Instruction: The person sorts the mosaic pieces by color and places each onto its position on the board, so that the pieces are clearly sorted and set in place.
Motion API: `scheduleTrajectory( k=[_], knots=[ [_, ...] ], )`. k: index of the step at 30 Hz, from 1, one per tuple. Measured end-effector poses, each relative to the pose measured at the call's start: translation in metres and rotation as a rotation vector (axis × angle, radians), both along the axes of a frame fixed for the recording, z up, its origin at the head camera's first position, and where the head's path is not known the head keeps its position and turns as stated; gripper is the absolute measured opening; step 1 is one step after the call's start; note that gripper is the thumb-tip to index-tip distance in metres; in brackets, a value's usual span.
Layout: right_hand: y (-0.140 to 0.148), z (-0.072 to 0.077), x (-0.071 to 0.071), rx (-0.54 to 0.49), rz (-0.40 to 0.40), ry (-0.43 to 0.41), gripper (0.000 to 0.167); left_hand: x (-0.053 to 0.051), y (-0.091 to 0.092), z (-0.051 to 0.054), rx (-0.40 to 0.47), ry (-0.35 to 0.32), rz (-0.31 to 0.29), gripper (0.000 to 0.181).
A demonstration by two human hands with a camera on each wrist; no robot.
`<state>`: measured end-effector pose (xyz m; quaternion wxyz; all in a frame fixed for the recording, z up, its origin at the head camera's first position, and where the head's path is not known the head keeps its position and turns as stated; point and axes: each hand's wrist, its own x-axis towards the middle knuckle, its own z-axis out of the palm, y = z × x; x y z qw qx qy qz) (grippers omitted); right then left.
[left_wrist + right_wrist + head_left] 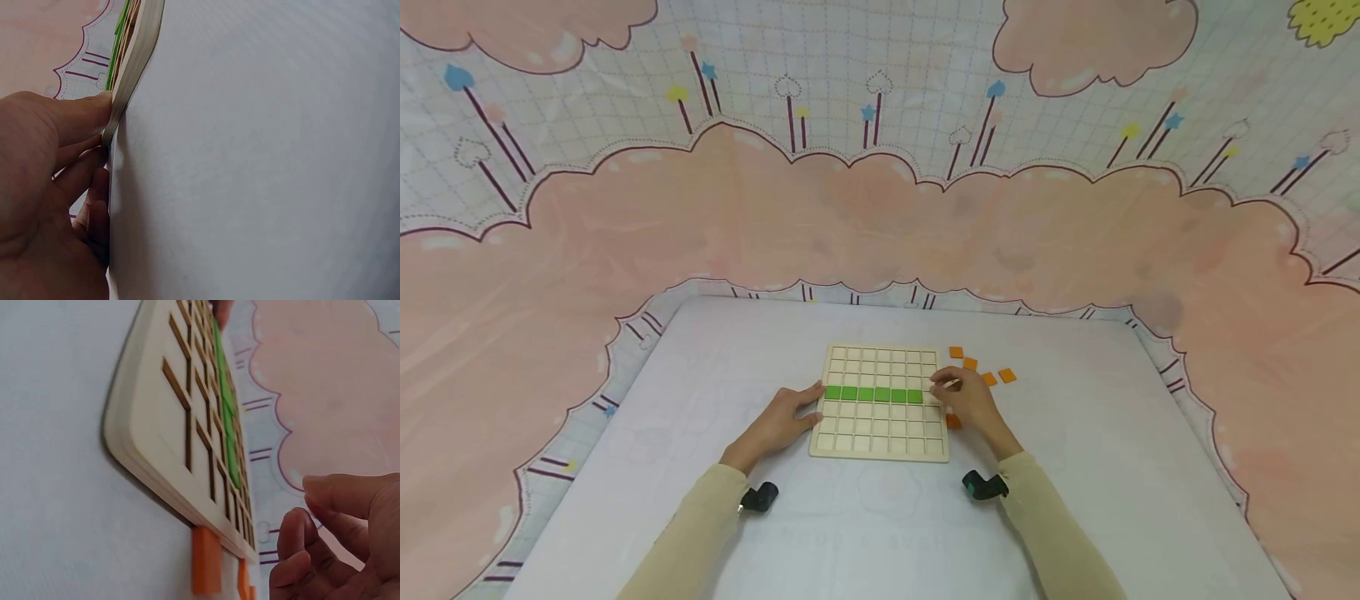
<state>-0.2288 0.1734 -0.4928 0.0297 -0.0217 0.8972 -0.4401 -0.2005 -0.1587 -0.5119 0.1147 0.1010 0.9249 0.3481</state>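
A pale wooden grid board [880, 445] lies flat on the white table, with a row of green square tiles [882, 395] across its middle. The rightmost cell of that row shows bare wood. My left hand [781, 417] holds the board's left edge; in the left wrist view the thumb [81, 117] lies on the rim and other fingers reach beneath. Over the board's right edge, by the end of the green row, hovers my right hand [972, 400]. Its fingers [294, 534] are loosely bent, and no tile shows between them.
Several orange tiles [1007, 376] lie scattered right of the board, one orange tile [954, 422] against its edge below the right hand. Black wrist cameras [760, 497] sit at both wrists. Patterned pink and white cloth [880, 225] hangs behind the table.
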Motion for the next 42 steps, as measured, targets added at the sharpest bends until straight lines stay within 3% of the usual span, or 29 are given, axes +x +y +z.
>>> scheduleTrajectory(
  k=[7, 15, 31, 42],
  knots=[
    [0.017, 0.013, 0.002, 0.021, -0.017, 0.037, 0.018, -0.003, -0.001, -0.004, -0.003, 0.010, -0.002, 0.057],
    [0.037, 0.017, 0.004, 0.015, -0.021, 0.060, 0.023, -0.004, 0.000, -0.004, -0.002, -0.001, 0.010, 0.057],
    [0.080, 0.004, 0.004, 0.052, -0.113, 0.060, 0.021, -0.002, 0.000, -0.002, 0.003, 0.038, -0.035, 0.056],
    [0.104, 0.003, -0.001, 0.065, -0.136, 0.095, 0.022, -0.003, -0.001, -0.003, -0.007, 0.021, -0.012, 0.057]
  ],
)
